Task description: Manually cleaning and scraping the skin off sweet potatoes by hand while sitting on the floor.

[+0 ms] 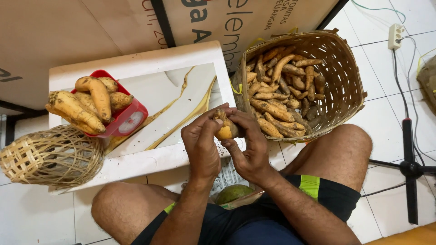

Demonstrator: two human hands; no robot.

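Observation:
My left hand point(201, 144) and my right hand point(248, 144) together grip one small orange root point(225, 129), dusty with soil, above the near edge of a low white table point(136, 163). Fingers of both hands wrap around it from either side. To the right, a large woven basket point(347, 77) leans against the table, filled with several similar roots point(281, 95). On the table's left stands a red kitchen scale point(129, 120) piled with several bigger roots point(88, 104).
A small upturned woven basket point(50, 156) rests at the table's left corner. My bare knees frame the view below. A green round fruit point(232, 193) lies between my legs. A black stand point(408, 168) and cables cross the white tile floor at right.

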